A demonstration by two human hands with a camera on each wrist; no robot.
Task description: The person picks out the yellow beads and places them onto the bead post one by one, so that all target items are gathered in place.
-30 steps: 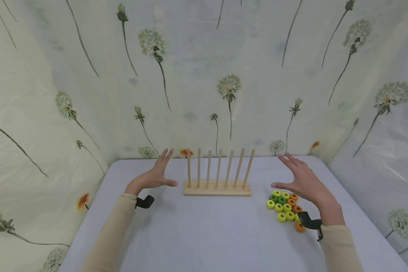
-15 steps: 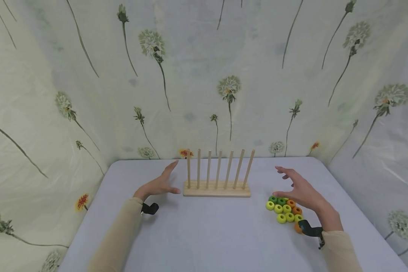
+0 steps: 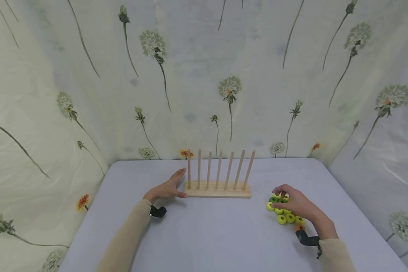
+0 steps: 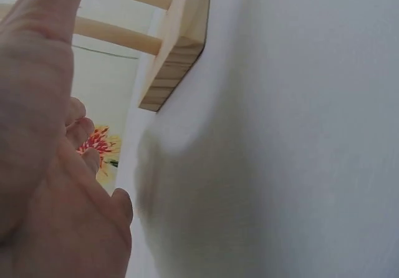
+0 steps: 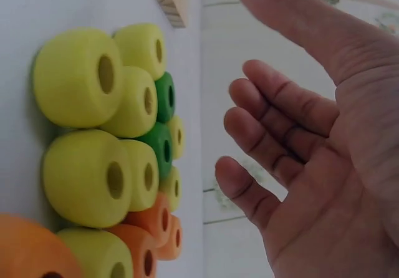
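A wooden stand with a row of several upright pegs is on the white table. At its left end is my left hand, thumb and fingers spread. Whether the thumb touches the base cannot be told. Over a cluster of beads at the right is my right hand, fingers slightly bent, thumb apart, nothing held. The right wrist view shows yellow beads, green beads and orange beads, each with a hole, packed closely below the palm. In the head view, the hand hides some of them.
White cloth covers the table. Behind it and at both sides hangs a pale curtain printed with dandelions. A dark wrist camera sits on the left wrist, another camera on the right.
My left hand has moved right and nearer to the stand's left end. My right hand has come down over the beads, its fingers drawing nearer the thumb. Stand and beads have stayed put.
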